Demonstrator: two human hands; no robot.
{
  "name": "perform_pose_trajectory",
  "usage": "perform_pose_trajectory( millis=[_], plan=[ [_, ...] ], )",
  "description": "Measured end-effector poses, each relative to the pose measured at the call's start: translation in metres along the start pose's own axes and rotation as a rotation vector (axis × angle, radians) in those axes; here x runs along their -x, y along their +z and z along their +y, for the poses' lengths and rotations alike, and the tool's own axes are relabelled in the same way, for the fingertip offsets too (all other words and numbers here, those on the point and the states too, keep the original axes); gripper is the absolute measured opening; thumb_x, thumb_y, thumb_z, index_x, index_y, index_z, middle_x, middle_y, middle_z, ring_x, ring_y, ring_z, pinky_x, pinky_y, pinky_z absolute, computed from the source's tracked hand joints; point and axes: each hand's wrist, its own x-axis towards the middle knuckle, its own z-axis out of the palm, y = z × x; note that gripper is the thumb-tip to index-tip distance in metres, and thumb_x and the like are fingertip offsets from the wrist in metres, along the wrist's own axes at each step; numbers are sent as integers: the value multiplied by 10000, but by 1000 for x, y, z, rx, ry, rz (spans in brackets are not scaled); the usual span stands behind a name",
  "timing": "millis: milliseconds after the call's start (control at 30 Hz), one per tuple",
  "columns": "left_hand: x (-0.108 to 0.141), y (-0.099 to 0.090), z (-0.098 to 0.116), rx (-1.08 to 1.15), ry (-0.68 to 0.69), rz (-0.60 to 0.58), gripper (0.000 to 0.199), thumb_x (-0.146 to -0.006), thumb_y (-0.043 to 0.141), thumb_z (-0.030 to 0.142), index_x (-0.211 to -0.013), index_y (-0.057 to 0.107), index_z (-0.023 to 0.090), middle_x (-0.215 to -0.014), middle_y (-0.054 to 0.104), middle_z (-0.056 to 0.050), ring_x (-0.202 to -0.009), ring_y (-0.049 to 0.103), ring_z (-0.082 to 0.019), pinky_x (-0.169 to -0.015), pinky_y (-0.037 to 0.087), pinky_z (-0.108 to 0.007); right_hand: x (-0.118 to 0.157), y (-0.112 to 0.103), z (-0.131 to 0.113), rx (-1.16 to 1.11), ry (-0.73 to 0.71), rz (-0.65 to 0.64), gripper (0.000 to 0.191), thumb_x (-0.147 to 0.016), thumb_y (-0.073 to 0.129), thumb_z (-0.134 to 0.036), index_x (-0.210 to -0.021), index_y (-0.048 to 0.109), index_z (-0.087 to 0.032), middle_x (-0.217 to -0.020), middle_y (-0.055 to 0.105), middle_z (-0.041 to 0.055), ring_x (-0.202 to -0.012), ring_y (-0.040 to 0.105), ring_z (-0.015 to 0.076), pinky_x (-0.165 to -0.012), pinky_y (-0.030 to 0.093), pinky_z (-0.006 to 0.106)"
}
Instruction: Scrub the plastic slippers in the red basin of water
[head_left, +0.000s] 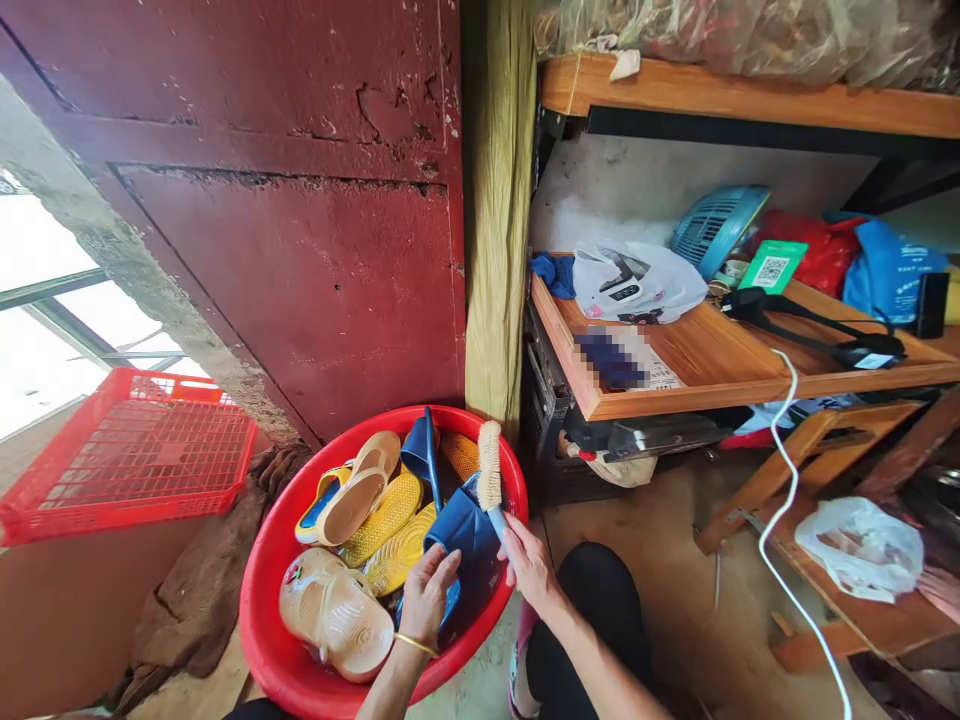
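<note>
A large red basin [259,600] in front of me holds several sandals and slippers. My right hand [531,562] is closed around the blue handle of a scrubbing brush [490,468], whose pale bristles point up above the basin's right side. At the basin's middle, my left hand [429,592] grips a blue slipper [463,525] by its strap edge; the thumb and fingers are pressed together. Yellow slippers [384,520], a beige sandal [358,490] and a cream clog [337,615] lie to the left. Behind, another blue slipper [421,455] stands tilted.
A red plastic crate [127,450] stands at the left, near a maroon door [300,250]. On the right, a wooden shelf [712,350] bears bags, a blue fan [720,230] and a black strap. A white cable [780,490] hangs before a wooden chair [832,450].
</note>
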Motion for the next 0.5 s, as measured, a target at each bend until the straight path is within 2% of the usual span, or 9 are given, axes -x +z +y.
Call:
perform_pose_trajectory(
  millis=[67, 200, 300, 367, 400, 500],
  plan=[
    [8, -6, 15, 51, 34, 26, 463, -669, 742, 637, -623, 533, 225, -619, 499, 26, -622, 487, -155, -615, 438, -283, -3, 2, -16, -55, -29, -13, 650, -990, 374, -636, -1364, 619, -165, -726, 648, -3, -399, 505, 91, -401, 451, 208],
    [0, -21, 53, 82, 135, 44, 413, -700, 779, 561, -658, 562, 212, -647, 519, 31, -646, 474, -140, -652, 440, -267, -15, 8, -56, -13, -146, -9, 568, -1029, 357, -544, -1397, 589, -179, -802, 686, 25, -450, 554, 104, -433, 486, 217],
    [-23, -38, 68, 90, 229, 63, 361, -732, 762, 537, -828, 654, 207, -826, 667, -14, -799, 589, -190, -790, 491, -301, -20, 17, -77, 202, -366, -13, 480, -1036, 390, -418, -1417, 578, -195, -1017, 726, 93, -715, 692, 167, -663, 589, 273],
    [-41, -52, 63, 108, 236, 85, 413, -713, 765, 538, -945, 685, 205, -985, 725, -54, -959, 638, -245, -898, 498, -343, -13, 27, -80, 456, -482, -43, 438, -1011, 437, -315, -1410, 587, -215, -1099, 717, 110, -881, 711, 201, -808, 584, 297],
    [-49, -58, 56, 125, 222, 98, 447, -686, 778, 532, -978, 695, 203, -1041, 735, -68, -1036, 641, -271, -952, 489, -364, -6, 32, -77, 602, -494, -79, 438, -993, 460, -273, -1409, 589, -225, -1094, 716, 111, -888, 715, 209, -818, 578, 297],
    [-67, -72, 24, 227, 106, 111, 478, -589, 823, 487, -954, 723, 194, -1044, 754, -83, -1159, 620, -317, -1057, 447, -405, 26, 47, -60, 954, -414, -219, 483, -954, 497, -193, -1432, 563, -232, -1020, 720, 103, -729, 717, 191, -702, 570, 267]
  ],
)
